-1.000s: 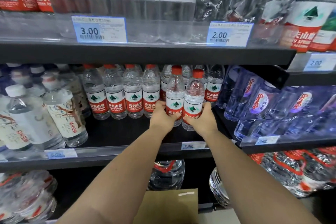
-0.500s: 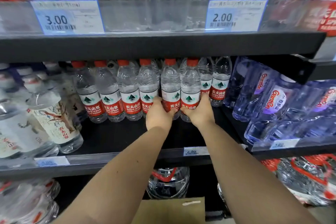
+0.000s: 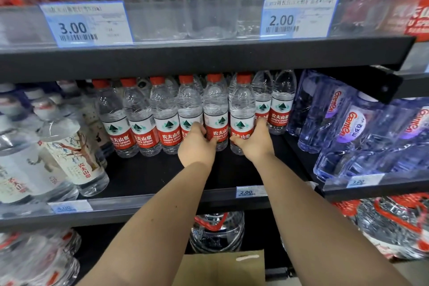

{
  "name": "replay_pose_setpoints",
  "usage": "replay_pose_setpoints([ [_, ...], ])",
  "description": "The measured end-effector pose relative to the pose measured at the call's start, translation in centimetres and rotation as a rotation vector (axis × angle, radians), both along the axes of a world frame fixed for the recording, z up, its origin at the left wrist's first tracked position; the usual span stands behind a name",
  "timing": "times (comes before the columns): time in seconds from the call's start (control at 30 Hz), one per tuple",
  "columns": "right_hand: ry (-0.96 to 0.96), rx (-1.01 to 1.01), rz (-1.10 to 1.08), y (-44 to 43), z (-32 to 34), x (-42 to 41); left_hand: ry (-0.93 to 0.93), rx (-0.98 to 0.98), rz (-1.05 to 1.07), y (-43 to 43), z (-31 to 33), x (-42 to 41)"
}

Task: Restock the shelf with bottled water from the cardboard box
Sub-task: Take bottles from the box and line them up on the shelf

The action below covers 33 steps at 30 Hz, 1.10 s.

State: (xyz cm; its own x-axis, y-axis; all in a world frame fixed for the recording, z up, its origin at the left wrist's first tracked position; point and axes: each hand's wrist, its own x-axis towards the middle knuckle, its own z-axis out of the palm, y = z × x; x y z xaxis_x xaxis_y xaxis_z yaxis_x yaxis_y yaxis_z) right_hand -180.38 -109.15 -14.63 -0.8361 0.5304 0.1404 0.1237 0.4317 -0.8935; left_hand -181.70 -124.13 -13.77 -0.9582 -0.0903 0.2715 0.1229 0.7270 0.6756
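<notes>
Two clear water bottles with red caps and red labels stand upright on the black middle shelf (image 3: 148,176). My left hand (image 3: 197,145) is wrapped around the lower part of the left bottle (image 3: 215,109). My right hand (image 3: 254,143) grips the right bottle (image 3: 242,109). Both bottles stand in line with a row of the same red-label bottles (image 3: 141,121) to their left, with more behind and to the right (image 3: 279,104). A flap of the cardboard box (image 3: 222,267) shows at the bottom, between my forearms.
Larger white-label bottles (image 3: 69,153) fill the shelf's left end. Blue-tinted bottles (image 3: 352,132) lie on the neighbouring shelf at right. The upper shelf edge (image 3: 209,53) hangs close above the bottle caps. Big water jugs (image 3: 217,230) sit on the shelf below.
Both hands pushed the two bottles further back on the shelf, until they stand level with the row of red-label bottles. The view has moved closer.
</notes>
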Motion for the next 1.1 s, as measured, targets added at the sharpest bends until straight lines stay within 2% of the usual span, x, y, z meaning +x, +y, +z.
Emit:
replay_pose_setpoints([
  [0.2,-0.002,0.002,0.000,-0.7,0.5,-0.8,0.020,0.027,0.004,0.4,-0.6,0.0],
  [0.4,-0.090,0.055,0.011,-1.0,0.7,0.0,0.001,0.004,-0.076,-0.5,-0.1,0.4],
  [0.53,-0.140,0.246,0.003,-1.7,2.2,3.1,0.038,-0.247,-0.169,-2.1,1.9,2.3],
  [0.67,-0.156,0.546,0.194,-3.9,5.2,8.0,0.115,-0.578,-0.255,-5.2,5.0,6.1],
  [0.8,-0.133,0.822,0.387,-7.7,6.9,14.3,0.151,-0.712,-0.339,-9.2,6.0,11.3],
  [0.9,-0.159,0.968,0.492,-11.1,5.2,18.8,0.138,-0.712,-0.362,-12.1,4.2,15.6],
  [0.97,-0.224,1.028,0.528,-12.9,2.8,21.1,0.145,-0.645,-0.326,-13.5,1.6,18.3],
  [1.03,-0.353,1.016,0.554,-14.8,-0.9,24.2,0.085,-0.567,-0.278,-15.3,-2.6,22.0],
  [1.1,-0.476,0.945,0.567,-16.0,-5.1,27.1,-0.065,-0.562,-0.270,-16.7,-7.3,25.5],
])
